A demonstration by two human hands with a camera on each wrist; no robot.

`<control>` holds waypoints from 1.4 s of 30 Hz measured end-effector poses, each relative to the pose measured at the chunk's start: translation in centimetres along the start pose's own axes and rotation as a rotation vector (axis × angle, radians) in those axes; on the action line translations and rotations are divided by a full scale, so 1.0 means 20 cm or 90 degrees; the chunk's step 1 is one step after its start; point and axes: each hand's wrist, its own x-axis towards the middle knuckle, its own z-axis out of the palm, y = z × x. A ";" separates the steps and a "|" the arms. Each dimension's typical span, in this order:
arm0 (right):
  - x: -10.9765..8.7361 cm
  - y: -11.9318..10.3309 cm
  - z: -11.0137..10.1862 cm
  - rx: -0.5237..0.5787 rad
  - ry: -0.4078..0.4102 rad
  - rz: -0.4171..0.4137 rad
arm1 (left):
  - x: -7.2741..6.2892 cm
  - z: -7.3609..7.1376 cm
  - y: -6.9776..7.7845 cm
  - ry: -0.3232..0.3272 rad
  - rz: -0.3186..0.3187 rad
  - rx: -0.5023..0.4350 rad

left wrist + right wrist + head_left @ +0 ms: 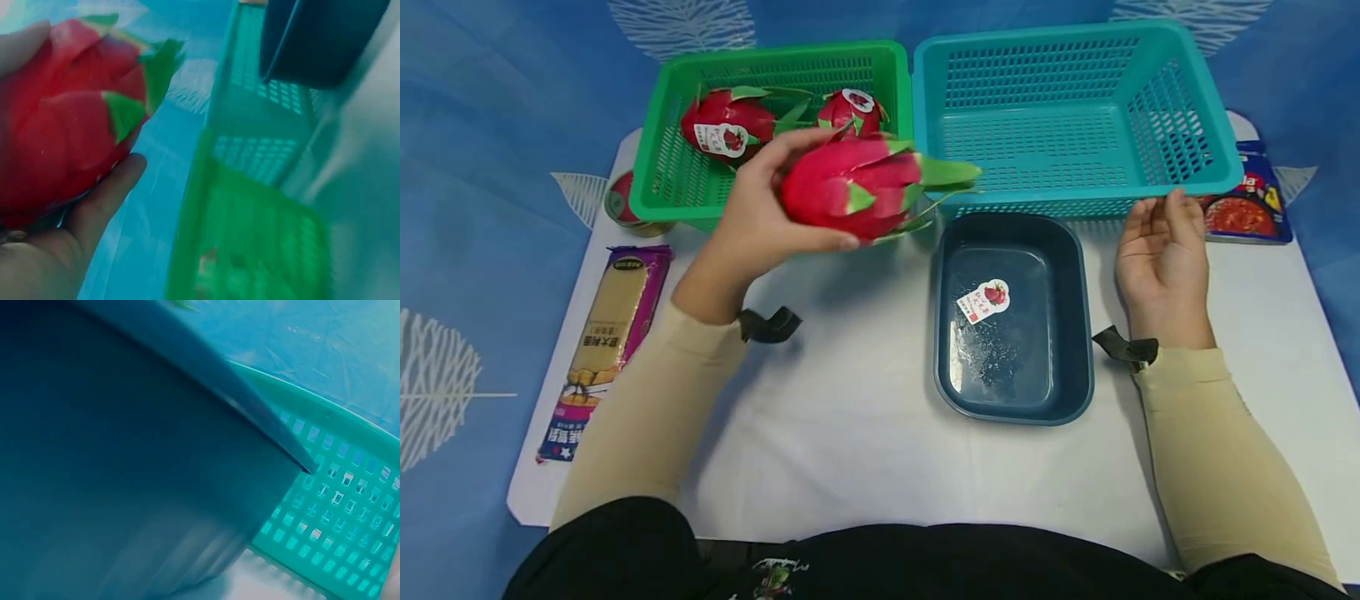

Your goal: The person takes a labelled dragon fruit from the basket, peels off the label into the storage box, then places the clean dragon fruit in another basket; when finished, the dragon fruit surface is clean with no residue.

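In the head view my left hand (767, 212) grips a red dragon fruit (850, 187) with green leaf tips, over the front of the green basket (677, 196). The left wrist view shows thumb and fingers on either side of that dragon fruit (69, 119). Two more dragon fruits (722, 112) (853, 112) with white labels lie in the green basket. My right hand (1165, 267) is palm up with loosely curled fingers, at the front rim of the turquoise basket (1075, 200); whether it touches the rim is unclear.
Between the hands stands a dark blue tub (1015, 408) holding a loose fruit label (985, 302) and water drops. A noodle packet (606, 350) and a round can (625, 204) sit on the left, and a blue sauce pouch (1247, 208) lies at the right.
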 end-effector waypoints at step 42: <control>0.01 -0.02 -0.01 -0.037 -0.021 -0.005 | 0.88 0.65 0.00 -0.508 -0.165 0.517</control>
